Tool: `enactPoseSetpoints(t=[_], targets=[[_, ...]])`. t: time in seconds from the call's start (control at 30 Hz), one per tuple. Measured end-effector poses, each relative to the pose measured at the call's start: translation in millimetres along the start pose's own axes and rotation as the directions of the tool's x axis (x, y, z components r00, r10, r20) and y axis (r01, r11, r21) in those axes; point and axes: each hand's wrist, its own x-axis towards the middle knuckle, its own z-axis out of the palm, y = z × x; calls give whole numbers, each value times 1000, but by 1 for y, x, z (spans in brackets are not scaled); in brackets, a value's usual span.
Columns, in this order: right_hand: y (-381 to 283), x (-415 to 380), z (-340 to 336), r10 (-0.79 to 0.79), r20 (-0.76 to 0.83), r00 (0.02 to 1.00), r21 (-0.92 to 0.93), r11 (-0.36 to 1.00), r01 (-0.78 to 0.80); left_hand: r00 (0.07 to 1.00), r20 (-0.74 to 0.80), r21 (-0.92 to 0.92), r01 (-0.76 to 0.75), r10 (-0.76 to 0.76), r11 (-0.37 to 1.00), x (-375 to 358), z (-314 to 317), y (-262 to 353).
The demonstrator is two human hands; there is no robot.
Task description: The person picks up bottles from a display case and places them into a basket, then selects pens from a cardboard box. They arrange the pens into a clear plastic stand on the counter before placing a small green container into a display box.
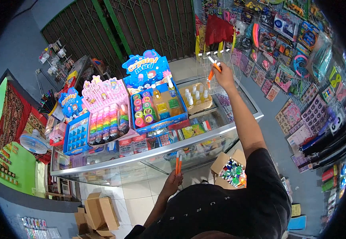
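Observation:
Upright in my left hand (173, 183), low in front of the glass counter, are a couple of orange pens (178, 164) with white tops; my fingers are closed round their lower ends. My right hand (224, 76) reaches out over the far right corner of the counter. Between its fingers are more orange-and-white pens (212, 72), tilted and pointing different ways. Right behind these pens stands a clear display rack (236, 63) with white tips along its top. Just left of it sits a cardboard tray (198, 106) of small bottles with whitish caps.
On the glass counter (149, 153) stand a blue display box (161, 126), a pink one (108, 92) and a smaller blue one (76, 137). An opened carton (219, 162) full of pens is below, near my body. More cartons (100, 211) lie on the floor; toys hang on the right wall.

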Motion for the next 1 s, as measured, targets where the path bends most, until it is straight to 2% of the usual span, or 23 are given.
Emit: enactPoseSetpoints(t=[0.1, 0.2, 0.27, 0.33, 0.37, 0.4, 0.5, 0.6, 0.7, 0.8, 0.9, 1.0], targets=[[7, -2, 11, 3, 88, 996, -51, 999, 2, 1000, 5, 7, -5, 5, 1000, -2, 0, 1], [17, -10, 16, 88, 239, 967, -19, 996, -86, 1000, -7, 3, -9, 9, 1000, -3, 1, 5], [37, -13, 21, 67, 97, 993, 23, 997, -69, 1000, -1, 22, -28, 28, 999, -4, -2, 2], [28, -19, 11, 216, 126, 968, 250, 938, -242, 1000, -20, 14, 1, 0, 1000, -4, -4, -4], [21, -23, -3, 342, 256, 904, 422, 802, -423, 999, -30, 9, 17, -17, 1000, -5, -5, -5], [8, -29, -16, 423, 404, 811, 544, 602, -585, 1000, -20, 1, -1, 1, 1000, -6, -5, -5], [-9, -49, -32, 367, 542, 756, 683, 331, -651, 1000, -4, 2, -18, 18, 1000, -7, -4, -3], [1, -55, -29, 321, 512, 797, 676, 422, -604, 1000, -14, 41, 25, -24, 999, -6, -3, -1], [2, -57, -36, 309, 451, 838, 538, 654, -531, 1000, -4, 41, 31, -31, 999, -2, -3, -4], [17, -51, -29, 276, 336, 901, 354, 849, -392, 999, -2, 26, 32, -32, 999, -2, -2, -8], [21, -38, -18, 120, 144, 982, 329, 930, -162, 1000, -6, 32, 13, -13, 999, 1, -1, -11], [22, -20, -10, 51, 123, 991, 150, 986, -69, 1000, 9, 23, -6, 6, 1000, 2, 0, -16]])
